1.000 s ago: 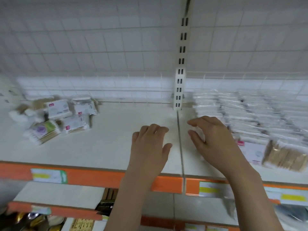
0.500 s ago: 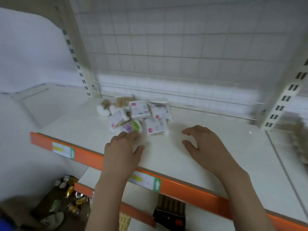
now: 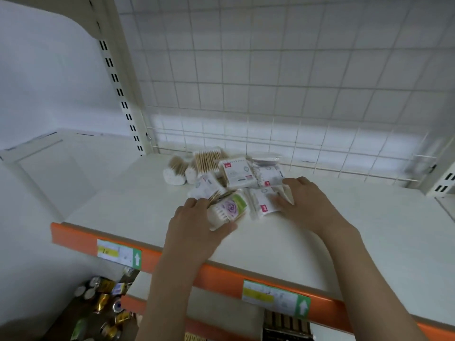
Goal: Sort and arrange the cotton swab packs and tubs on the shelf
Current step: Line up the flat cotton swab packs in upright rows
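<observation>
A loose heap of cotton swab packs lies on the white shelf (image 3: 128, 207) near its back left. My left hand (image 3: 197, 222) grips a swab pack with a purple and green label (image 3: 232, 205) at the heap's front. My right hand (image 3: 304, 200) holds a flat white pack with a pink tag (image 3: 262, 201) beside it. Behind them lie a white boxed pack (image 3: 236, 172), another clear pack (image 3: 267, 172), a bundle of wooden-stick swabs (image 3: 206, 159) and two round swab bundles (image 3: 174, 172).
A wire grid panel (image 3: 270, 94) closes the shelf's back. A slotted upright (image 3: 123, 94) stands at the left. The orange front rail (image 3: 221, 274) carries price labels. Cans and packets (image 3: 103, 299) lie on a lower level at bottom left.
The view swung left from the stacked packs on the right to this heap. Both hands reached forward onto it; the left took the purple-green pack, the right the pink-tagged one.
</observation>
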A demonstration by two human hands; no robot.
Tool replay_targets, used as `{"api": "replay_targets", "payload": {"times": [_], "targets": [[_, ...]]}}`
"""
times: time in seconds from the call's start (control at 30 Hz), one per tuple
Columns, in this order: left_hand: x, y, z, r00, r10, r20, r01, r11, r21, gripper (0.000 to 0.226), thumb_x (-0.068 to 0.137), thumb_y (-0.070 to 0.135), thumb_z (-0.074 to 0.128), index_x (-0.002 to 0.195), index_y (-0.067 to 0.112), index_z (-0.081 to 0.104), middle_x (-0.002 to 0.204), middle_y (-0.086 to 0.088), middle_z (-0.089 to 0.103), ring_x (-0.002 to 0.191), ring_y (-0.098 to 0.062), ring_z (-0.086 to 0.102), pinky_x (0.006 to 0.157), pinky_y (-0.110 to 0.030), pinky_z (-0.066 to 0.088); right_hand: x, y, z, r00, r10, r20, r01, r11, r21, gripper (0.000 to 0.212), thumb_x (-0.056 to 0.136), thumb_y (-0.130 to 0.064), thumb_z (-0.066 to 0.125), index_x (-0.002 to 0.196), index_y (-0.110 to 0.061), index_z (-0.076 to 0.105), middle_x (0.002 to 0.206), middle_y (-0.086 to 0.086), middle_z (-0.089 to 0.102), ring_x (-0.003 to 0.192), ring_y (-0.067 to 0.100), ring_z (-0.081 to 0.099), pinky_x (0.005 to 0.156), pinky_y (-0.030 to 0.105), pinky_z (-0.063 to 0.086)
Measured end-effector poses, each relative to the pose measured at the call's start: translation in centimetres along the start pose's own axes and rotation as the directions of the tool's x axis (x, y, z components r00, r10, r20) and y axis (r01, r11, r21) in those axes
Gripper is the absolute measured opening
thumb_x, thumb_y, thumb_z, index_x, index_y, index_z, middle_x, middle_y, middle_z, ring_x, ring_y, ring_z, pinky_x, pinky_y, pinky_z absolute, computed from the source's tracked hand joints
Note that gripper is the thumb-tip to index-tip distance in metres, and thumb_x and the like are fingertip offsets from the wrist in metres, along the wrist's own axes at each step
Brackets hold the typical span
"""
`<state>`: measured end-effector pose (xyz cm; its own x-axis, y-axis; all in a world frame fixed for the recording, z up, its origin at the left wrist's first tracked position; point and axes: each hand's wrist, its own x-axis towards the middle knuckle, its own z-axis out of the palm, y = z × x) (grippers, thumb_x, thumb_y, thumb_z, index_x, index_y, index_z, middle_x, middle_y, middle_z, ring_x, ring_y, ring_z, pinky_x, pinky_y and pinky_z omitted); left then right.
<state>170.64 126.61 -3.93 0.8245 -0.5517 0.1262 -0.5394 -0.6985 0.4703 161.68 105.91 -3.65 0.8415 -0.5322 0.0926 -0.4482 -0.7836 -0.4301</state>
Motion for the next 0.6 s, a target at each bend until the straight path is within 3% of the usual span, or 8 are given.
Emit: {"api": "replay_targets", "payload": {"times": [0.17,0.37,0.5,0.6], "targets": [[0.8,-0.5,1.2,0.998,0.043,0.047,-0.041,0.998,-0.037,0.073,0.067,0.057,0.070,0.125,0.020,0.045,0.119,0.001,0.047,0.110,-0.020,0.048,0.092,-0.039,0.044,0.9,-0.1,1.1,0.982,0.176,0.061,-0.177,0.984,0.000,0.067,0.084,-0.064,0.044,0.131,-0.016,0.043,0.123,0.008,0.049,0.118,0.027,0.041,0.093,0.035,0.037],[1.2,-0.7,1.6,0.999,0.051,0.018,-0.050,0.999,-0.021,0.070,0.071,0.050,0.070,0.128,0.019,0.043,0.121,-0.002,0.045,0.108,-0.022,0.049,0.091,-0.039,0.044,0.7,-0.6,1.6,0.969,0.210,0.129,-0.216,0.976,0.030,0.058,0.087,-0.054,0.048,0.132,-0.018,0.039,0.126,0.008,0.042,0.123,0.028,0.032,0.096,0.035,0.032],[1.3,-0.5,1.5,0.999,0.038,0.032,-0.037,0.999,-0.002,0.069,0.073,0.051,0.068,0.128,0.019,0.042,0.120,-0.001,0.043,0.109,-0.022,0.048,0.093,-0.037,0.043,0.6,-0.7,0.9,0.999,0.049,0.010,-0.049,0.999,-0.003,0.062,0.085,-0.040,0.058,0.139,-0.022,0.033,0.133,0.003,0.041,0.126,0.027,0.033,0.099,0.035,0.031],[1.3,-0.4,1.3,0.999,0.040,0.036,-0.039,0.999,-0.024,0.068,0.073,0.050,0.068,0.128,0.019,0.044,0.118,-0.001,0.042,0.107,-0.022,0.049,0.093,-0.038,0.043,1.2,-1.4,0.3,0.984,-0.123,0.130,0.127,0.992,-0.026,0.058,0.085,-0.029,0.058,0.139,-0.028,0.036,0.137,-0.004,0.043,0.128,0.020,0.037,0.104,0.034,0.033]]}}
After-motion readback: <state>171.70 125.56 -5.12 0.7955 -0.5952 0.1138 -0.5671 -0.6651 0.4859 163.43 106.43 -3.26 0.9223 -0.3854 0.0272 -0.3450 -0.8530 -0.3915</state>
